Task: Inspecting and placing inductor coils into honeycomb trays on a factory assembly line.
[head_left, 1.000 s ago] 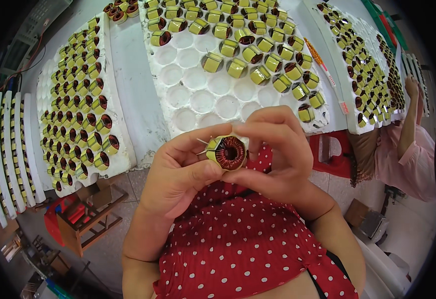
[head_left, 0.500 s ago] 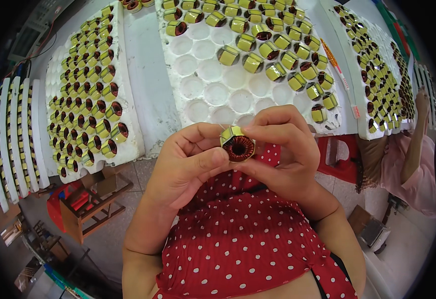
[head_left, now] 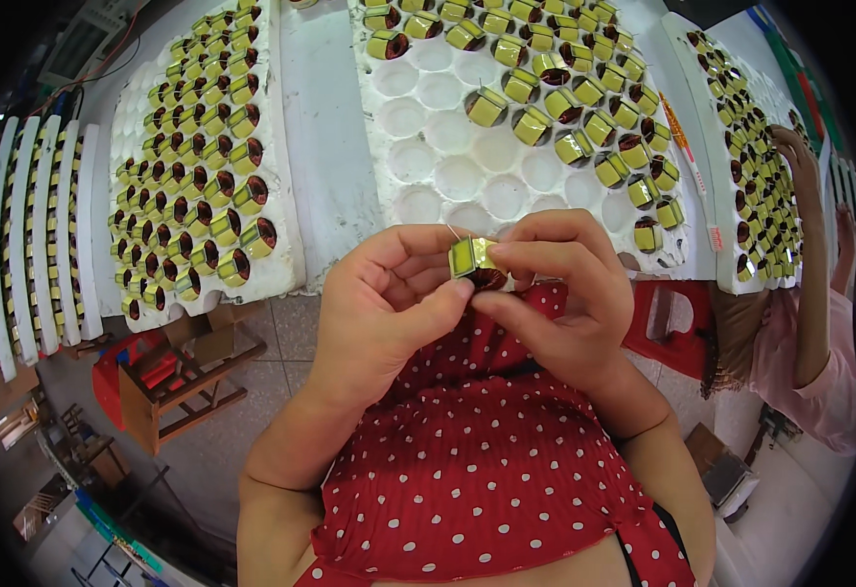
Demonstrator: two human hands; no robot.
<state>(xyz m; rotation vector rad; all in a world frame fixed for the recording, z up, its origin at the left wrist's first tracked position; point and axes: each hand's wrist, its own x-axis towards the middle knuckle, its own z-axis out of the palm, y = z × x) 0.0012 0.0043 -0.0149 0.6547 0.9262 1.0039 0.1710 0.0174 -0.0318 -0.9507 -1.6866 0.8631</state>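
Note:
A small ring coil (head_left: pixel 474 260), copper-wound with yellow tape round its rim, is pinched between both my hands close to my chest. My left hand (head_left: pixel 381 305) grips it from the left with thumb and forefinger. My right hand (head_left: pixel 567 290) grips it from the right, fingers curled over its top. The coil is turned edge-on, so its taped rim faces up. A thin wire lead sticks up from it. Just beyond it lies a white foam tray (head_left: pixel 447 181), its near pockets vacant and its far pockets holding several similar coils (head_left: pixel 532 123).
A second foam tray (head_left: pixel 286 186) on the left is packed with coils. White stacked trays (head_left: pixel 31 235) stand at the far left. Another person (head_left: pixel 805 323) in a pink sleeve works at a tray (head_left: pixel 726 147) on the right. A red stool (head_left: pixel 677 333) and wooden rack (head_left: pixel 178 377) sit below.
The coil has been rotated from showing its open copper face to lying edge-on with the yellow tape up. Both hands stayed on it and shifted slightly rightward.

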